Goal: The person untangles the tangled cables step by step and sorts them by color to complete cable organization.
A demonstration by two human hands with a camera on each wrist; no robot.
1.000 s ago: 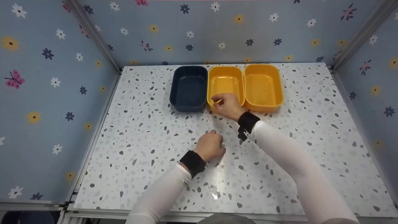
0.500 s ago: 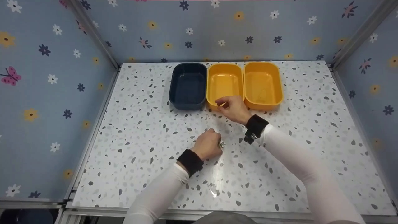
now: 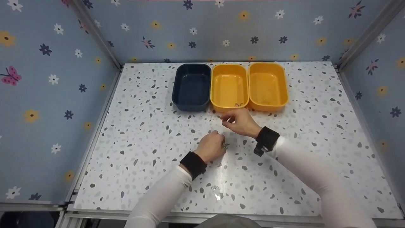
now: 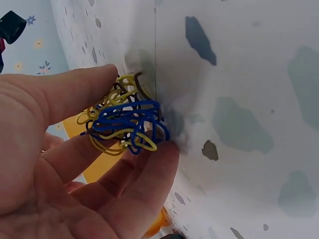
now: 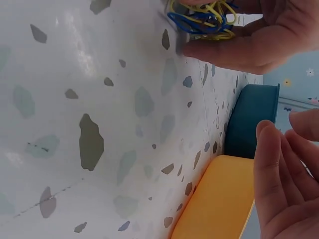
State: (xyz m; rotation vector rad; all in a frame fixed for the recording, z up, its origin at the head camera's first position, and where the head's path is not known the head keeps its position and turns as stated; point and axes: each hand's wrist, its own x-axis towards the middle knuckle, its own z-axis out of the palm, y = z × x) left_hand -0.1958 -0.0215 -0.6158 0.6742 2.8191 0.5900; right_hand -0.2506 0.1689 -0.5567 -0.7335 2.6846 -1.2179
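Observation:
In the left wrist view, a tangled bundle of thin blue and yellow coated wire loops (image 4: 127, 119) is gripped between the thumb and fingertips of my left hand (image 3: 211, 147), low over the table. My right hand (image 3: 242, 122) hovers just in front of the middle yellow box (image 3: 229, 87). Its fingers are loosely bent, thumb near the index finger, and nothing shows between them in the right wrist view. A few small wire shapes (image 3: 239, 104) lie inside that box at its front end. The exact kind of these wire pieces is hard to tell.
A dark blue box (image 3: 191, 90) stands left of the middle yellow box, and a larger yellow box (image 3: 268, 87) stands right of it, all in a row at the back. The speckled table (image 3: 142, 126) is enclosed by flowered panels (image 3: 221, 28).
My right hand has drawn back from over the middle yellow box toward the front and right. The small wire shapes in that box have come into view. My left hand stays nearly in place.

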